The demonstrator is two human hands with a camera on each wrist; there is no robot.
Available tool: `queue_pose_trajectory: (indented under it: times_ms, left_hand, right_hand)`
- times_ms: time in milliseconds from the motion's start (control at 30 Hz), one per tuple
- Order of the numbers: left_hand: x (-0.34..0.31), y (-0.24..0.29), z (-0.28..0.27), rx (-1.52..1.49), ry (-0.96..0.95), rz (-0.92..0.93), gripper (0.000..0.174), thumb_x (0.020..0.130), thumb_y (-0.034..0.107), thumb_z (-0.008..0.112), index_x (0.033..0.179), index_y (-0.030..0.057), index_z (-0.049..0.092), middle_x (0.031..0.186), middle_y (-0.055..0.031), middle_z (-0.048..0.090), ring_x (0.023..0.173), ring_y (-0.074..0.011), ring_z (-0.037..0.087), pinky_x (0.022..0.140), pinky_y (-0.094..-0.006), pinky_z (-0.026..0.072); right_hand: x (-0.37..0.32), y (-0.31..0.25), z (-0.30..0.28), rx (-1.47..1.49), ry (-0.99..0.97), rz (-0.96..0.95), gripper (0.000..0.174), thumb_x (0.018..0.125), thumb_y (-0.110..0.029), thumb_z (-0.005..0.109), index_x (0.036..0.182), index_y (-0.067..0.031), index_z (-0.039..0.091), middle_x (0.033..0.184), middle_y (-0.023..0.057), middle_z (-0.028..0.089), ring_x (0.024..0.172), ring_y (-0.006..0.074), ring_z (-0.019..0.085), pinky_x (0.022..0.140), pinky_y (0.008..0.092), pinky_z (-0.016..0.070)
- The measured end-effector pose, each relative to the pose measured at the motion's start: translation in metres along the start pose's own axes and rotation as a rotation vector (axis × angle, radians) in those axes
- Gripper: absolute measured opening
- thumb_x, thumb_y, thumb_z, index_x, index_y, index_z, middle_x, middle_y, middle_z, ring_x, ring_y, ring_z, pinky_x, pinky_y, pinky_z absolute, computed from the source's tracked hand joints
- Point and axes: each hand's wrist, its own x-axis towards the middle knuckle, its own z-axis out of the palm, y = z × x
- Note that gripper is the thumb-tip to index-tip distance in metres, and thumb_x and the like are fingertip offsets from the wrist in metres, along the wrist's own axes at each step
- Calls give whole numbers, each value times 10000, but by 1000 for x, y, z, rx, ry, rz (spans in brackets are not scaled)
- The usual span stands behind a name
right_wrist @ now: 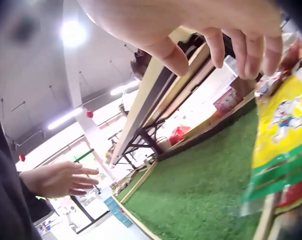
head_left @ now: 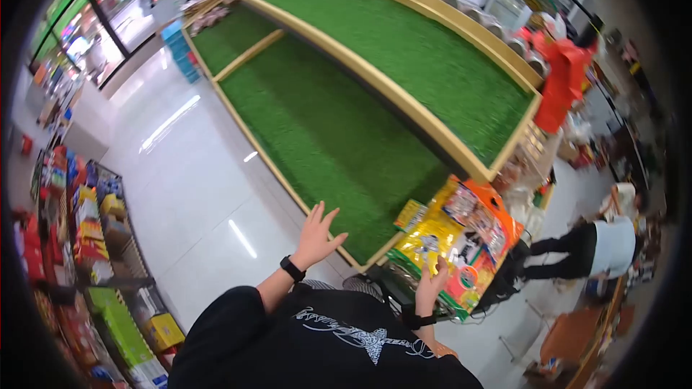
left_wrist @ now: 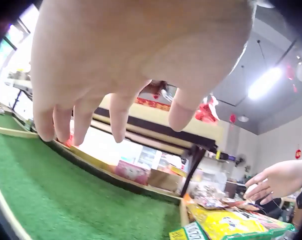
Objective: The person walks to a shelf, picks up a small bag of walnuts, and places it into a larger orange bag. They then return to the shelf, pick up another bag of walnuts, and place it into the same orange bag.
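My left hand point(head_left: 316, 236) is held over the front edge of the lower green-lined shelf point(head_left: 324, 130), fingers spread and holding nothing. In the left wrist view its fingers point(left_wrist: 119, 117) hang loosely above the green mat point(left_wrist: 91, 195). My right hand point(head_left: 430, 284) is above or against a pile of colourful snack bags at the shelf's right end; contact cannot be told. A yellow and green bag point(head_left: 432, 239) lies by its fingertips, with an orange bag point(head_left: 497, 209) behind. In the right wrist view the right hand point(right_wrist: 216, 30) has relaxed fingers, near the yellow bag point(right_wrist: 286, 125).
An upper green shelf point(head_left: 404, 43) with a wooden rim rises behind the lower one. Blue crates point(head_left: 180, 50) stand at the far end. Stocked shelves point(head_left: 94, 245) are on the left. A person in a light top point(head_left: 613, 248) stands at the right, near a red bag point(head_left: 566, 83).
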Motion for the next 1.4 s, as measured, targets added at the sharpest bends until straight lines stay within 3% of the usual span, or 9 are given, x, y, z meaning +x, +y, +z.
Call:
queue_pose_trajectory:
  times_ms: [67,100,233,433,600,700,1067,1233,1400]
  left_hand:
    - [-42,-53,-53,-195,120,-145,476,730,282,604,1132,58,484,1206,-213,413,1118,-358,381,933,-409,312]
    - [-58,-65,-71,-222,205,-154,346,748,225,590,1037,43,534,1090,-155,511,1028,-312,463,883,-376,359]
    - [-125,-112,-127,-347,318,-302,279,763,189,572,992,31,560,1001,-134,562,949,-288,517,832,-350,398]
    - [-219,-157,-189,-347,500,-509,258,771,158,564,990,20,565,968,-126,579,909,-254,545,802,-322,423]
    - [-283,-186,-200,-415,711,-715,254,770,104,554,1007,12,559,959,-122,585,884,-226,559,798,-307,429]
    - [-305,-191,-196,-469,799,-805,257,774,91,553,1019,15,557,959,-119,589,877,-202,562,786,-299,430]
    - [-271,-234,-210,-585,890,-872,269,765,76,582,1027,20,555,956,-106,592,859,-176,569,773,-285,435]
    - [-209,-276,-249,-551,903,-858,277,763,94,587,1027,18,554,971,-109,587,868,-180,567,779,-290,435]
    - [-126,-318,-300,-491,906,-698,294,762,118,587,1037,21,552,986,-110,582,884,-188,561,789,-300,431]
  right_hand:
    - [-14,-50,41,136,-103,-49,316,787,-83,537,1077,13,458,1045,127,494,923,213,469,826,313,368]
    - [-16,-65,56,229,-191,-41,261,796,-74,528,1037,12,482,994,107,518,886,186,485,802,293,382]
    - [-43,-129,128,454,-443,-117,150,820,-53,498,952,11,529,872,59,563,809,122,512,755,242,403]
    - [-122,-211,221,567,-845,-88,143,826,-68,491,938,5,540,877,43,567,791,100,505,720,222,404]
    - [-166,-242,261,534,-1117,-162,160,824,-85,497,951,4,538,887,42,566,808,94,503,713,217,399]
    - [-165,-251,277,510,-1163,-178,163,823,-82,496,952,7,538,885,44,568,804,96,506,720,221,401]
    - [-156,-285,363,477,-1298,-142,161,820,-102,492,936,-4,545,871,33,569,732,86,481,660,209,371]
    - [-117,-313,432,516,-1252,-148,153,819,-99,490,925,-6,549,856,30,575,730,84,488,653,215,381]
    - [-58,-377,476,599,-1141,-190,139,815,-109,490,896,-18,557,832,21,586,708,59,494,640,207,379]
